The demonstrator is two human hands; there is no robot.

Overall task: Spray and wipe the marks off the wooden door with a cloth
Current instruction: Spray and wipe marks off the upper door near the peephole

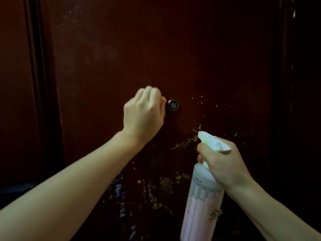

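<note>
Head camera looks straight at a dark red wooden door (199, 49) in a dim room. Someone's left hand (144, 113) is up against the door, just left of a small round brass peephole (173, 105). Its fingers are curled in tight, and a tiny yellow bit of cloth (163, 98) peeks out by the knuckles, so the hand is bunched around the cloth and pressing it on the wood. Most of the cloth is hidden behind the hand. The right hand (224, 162) is lower and off to the right, wrapped around the neck of a spray bottle (201, 206). One finger curls at the front under the white spray head (214, 141), and the nozzle points at the door. The bottle is see-through, with pale pink liquid in the bottom part and little boxes printed on its side. Yellowish marks (182, 145) and specks sit on the door below the peephole, between the two hands, and more lie lower down. Both bare arms reach up from the bottom of the picture.
</note>
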